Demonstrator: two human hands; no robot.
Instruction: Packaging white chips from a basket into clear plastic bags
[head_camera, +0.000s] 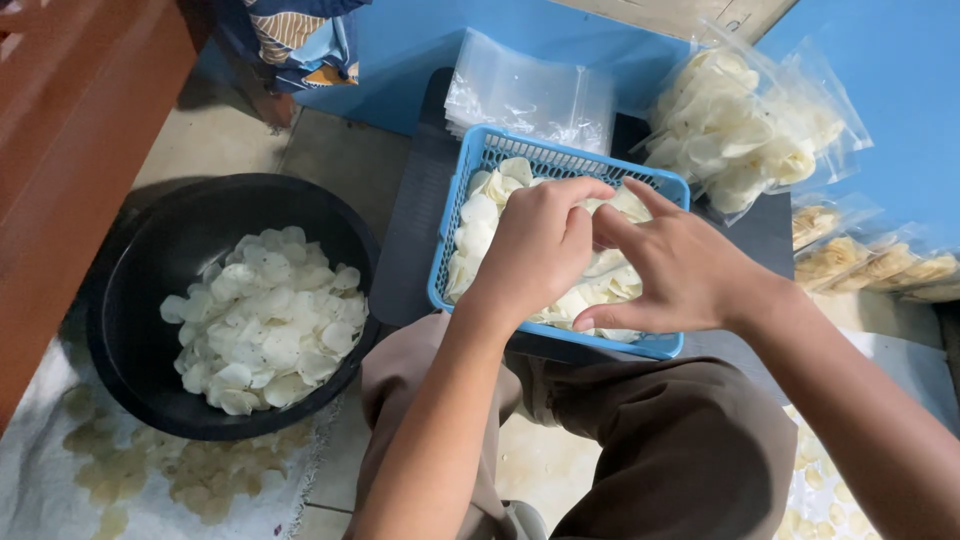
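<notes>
Both hands — left hand (535, 245), right hand (675, 270) — pinch white chips (480, 215) inside the blue basket (470, 160); beyond them 1 filled bag (740, 135), left a black tub (140, 290) well stocked — much remains.

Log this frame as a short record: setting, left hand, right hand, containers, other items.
setting: person seated low, seen from above, dark tray in front of the knees
left hand: over the blue basket, fingers curled among the pale chips
right hand: over the same basket, fingertips meeting the left hand
grip: whether either hand pinches a chip cannot be told
containers: black basin at left, filled with white chips
other items: stack of empty clear bags; filled bags of chips; chips spread on a white cloth
</notes>
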